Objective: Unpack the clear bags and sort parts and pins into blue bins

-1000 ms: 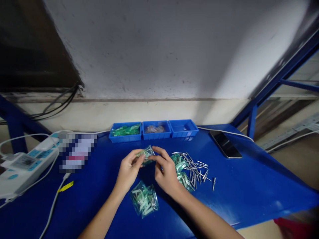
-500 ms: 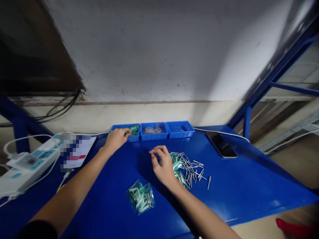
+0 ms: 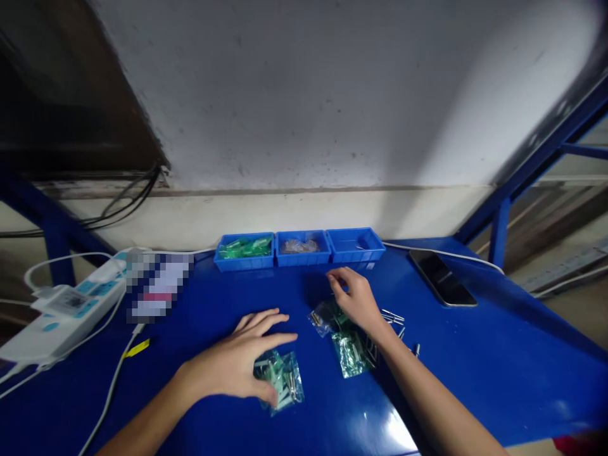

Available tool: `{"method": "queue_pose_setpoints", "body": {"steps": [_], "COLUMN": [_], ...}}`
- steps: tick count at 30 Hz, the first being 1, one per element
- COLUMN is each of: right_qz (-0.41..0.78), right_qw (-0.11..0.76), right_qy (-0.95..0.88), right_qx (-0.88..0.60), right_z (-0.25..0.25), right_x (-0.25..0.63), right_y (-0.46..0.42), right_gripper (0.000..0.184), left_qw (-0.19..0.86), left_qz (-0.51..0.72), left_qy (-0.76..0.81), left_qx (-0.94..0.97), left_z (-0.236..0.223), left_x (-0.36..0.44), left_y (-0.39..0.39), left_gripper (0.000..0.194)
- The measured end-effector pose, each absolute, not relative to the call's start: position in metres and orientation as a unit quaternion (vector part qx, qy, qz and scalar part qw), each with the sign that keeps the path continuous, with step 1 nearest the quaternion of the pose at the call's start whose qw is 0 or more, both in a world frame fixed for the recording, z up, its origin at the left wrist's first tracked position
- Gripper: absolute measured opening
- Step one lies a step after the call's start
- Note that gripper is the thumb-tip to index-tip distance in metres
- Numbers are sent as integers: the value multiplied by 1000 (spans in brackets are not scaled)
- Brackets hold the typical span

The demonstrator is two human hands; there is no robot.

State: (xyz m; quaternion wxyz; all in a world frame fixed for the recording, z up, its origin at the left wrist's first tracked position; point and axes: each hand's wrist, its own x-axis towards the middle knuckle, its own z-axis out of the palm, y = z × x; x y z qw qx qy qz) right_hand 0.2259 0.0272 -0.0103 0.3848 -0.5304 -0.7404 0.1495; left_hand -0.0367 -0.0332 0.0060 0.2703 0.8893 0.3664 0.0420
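The left hand [image 3: 237, 362] is spread, fingers apart and thumb over a small pile of packets [image 3: 289, 385]; whether the thumb touches them cannot be told. Just right of its fingertips lies a clear packet [image 3: 320, 320], next to the green packets [image 3: 350, 354] partly below the right hand [image 3: 357, 297]. That hand has its fingers curled towards the thumb, and it cannot be told whether anything is pinched there. Metal pins [image 3: 393, 316] show beyond its wrist.

Half a second ago the left hand was at the left blue bin [image 3: 244, 263]; now it is back near the packets. The right hand has shifted rightwards, over the heap.

The left bin holds glossy green film; the middle bin [image 3: 304, 259], crinkled clear plastic. The packets are thin, shiny and squarish, with pale strips inside the left pile; the pins are slim, silvery rods, scattered on the smooth blue worktop [image 3: 213, 437]
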Motion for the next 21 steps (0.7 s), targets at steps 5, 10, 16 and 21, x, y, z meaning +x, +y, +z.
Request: {"method": "queue_pose_setpoints", "body": {"steps": [5, 10, 16, 21], "right_qz": [168, 175, 308, 425], "right_qw": [356, 366, 379, 372], "right_qy": [-794, -795, -729, -669], "right_qx": [-463, -450, -480, -484], "right_z": [-14, -16, -4, -11], "right_x": [200, 188, 176, 158], "right_y": [6, -2, -17, -33], "right_gripper": [20, 21, 23, 33], "left_qw": [239, 277, 468, 441], "left_qz": [135, 298, 427, 485], "left_qy": [421, 519, 513, 523], "left_qx": [865, 752, 579, 545], "left_z": [-22, -34, -28, -33], "left_x": [-31, -23, -12, -3], "left_y": [-6, 17, -8, -13], "left_gripper": [32, 18, 23, 25]}}
